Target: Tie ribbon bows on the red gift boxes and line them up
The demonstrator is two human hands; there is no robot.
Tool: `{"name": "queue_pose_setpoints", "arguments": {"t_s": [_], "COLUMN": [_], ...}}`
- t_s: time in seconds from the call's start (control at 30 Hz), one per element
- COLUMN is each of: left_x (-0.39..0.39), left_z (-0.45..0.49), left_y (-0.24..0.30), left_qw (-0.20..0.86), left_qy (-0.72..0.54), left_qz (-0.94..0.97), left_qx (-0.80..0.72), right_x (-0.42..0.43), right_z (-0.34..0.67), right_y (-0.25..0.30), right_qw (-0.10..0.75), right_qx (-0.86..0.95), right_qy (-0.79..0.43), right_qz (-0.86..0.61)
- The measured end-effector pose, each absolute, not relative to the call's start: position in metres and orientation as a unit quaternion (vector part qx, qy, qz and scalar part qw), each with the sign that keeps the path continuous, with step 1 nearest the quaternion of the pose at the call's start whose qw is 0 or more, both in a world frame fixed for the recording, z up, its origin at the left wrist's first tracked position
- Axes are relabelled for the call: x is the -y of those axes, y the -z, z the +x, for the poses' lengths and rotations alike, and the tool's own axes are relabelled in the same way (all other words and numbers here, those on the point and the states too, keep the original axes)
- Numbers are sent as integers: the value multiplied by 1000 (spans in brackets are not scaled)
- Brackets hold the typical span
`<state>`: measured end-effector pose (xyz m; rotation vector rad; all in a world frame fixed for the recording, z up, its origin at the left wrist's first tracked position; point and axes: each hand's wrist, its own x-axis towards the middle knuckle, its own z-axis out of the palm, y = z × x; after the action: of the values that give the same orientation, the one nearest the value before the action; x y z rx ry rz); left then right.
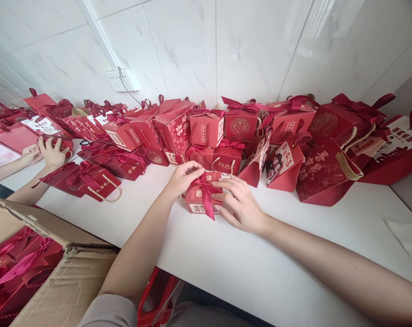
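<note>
A small red gift box with white panels and printed characters sits on the white table in front of me. A dark-red satin ribbon is tied over its top, with one tail hanging down the front. My left hand is at the box's upper left, thumb and forefinger pinched at the ribbon. From the right, my right hand curves its fingers against the box and the ribbon, holding that side. Its thumb is hidden. Just behind stand more red boxes with twisted cords.
Red gift boxes crowd along the tiled wall. At left, a co-worker's hands handle a red item. An open cardboard carton of red boxes stands at lower left. A red stool shows below the table edge. A wall socket has a cable.
</note>
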<state>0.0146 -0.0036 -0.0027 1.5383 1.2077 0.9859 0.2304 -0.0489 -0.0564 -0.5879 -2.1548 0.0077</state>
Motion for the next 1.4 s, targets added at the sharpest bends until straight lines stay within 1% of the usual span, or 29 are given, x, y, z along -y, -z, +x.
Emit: {"name": "queue_pose_setpoints", "arguments": {"t_s": [0.13, 0.23, 0.33, 0.53, 0.63, 0.83, 1.0, 1.1, 1.17, 1.27, 1.33, 1.4], "left_x": [5, 5, 4, 9, 11, 11, 4, -1, 1, 13, 26, 38], "left_z": [16, 14, 8, -1, -2, 2, 5, 4, 2, 1, 4, 8], "left_y": [2, -1, -4, -11, -14, -9, 0, 3, -1, -15, -26, -35], "left_qw": [429, 437, 447, 428, 431, 438, 441, 398, 345, 299, 299, 289], "left_qy": [-443, -459, -429, -336, -317, -345, -390, -425, -433, -369, -281, -203], "left_qz": [624, 631, 651, 704, 706, 665, 638, 643, 659, 716, 760, 785], "left_qx": [-480, -447, -438, -456, -464, -497, -497, -498, -510, -512, -504, -509], "right_x": [49, 50, 51, 51, 51, 50, 51, 52, 55, 60, 64, 67], "right_z": [231, 231, 230, 230, 230, 230, 232, 233, 233, 231, 228, 227], "right_y": [59, 61, 62, 62, 63, 62, 61, 60, 58, 54, 53, 54], "right_qw": [455, 474, 478, 471, 467, 465, 495, 512, 501, 449, 415, 394], "right_qx": [858, 849, 847, 850, 852, 848, 839, 838, 852, 883, 895, 900], "right_qy": [3, 12, 12, 1, -3, -14, -6, 29, 69, 131, 162, 179], "right_qz": [-238, -235, -232, -234, -237, -252, -228, -188, -134, -24, 30, 48]}}
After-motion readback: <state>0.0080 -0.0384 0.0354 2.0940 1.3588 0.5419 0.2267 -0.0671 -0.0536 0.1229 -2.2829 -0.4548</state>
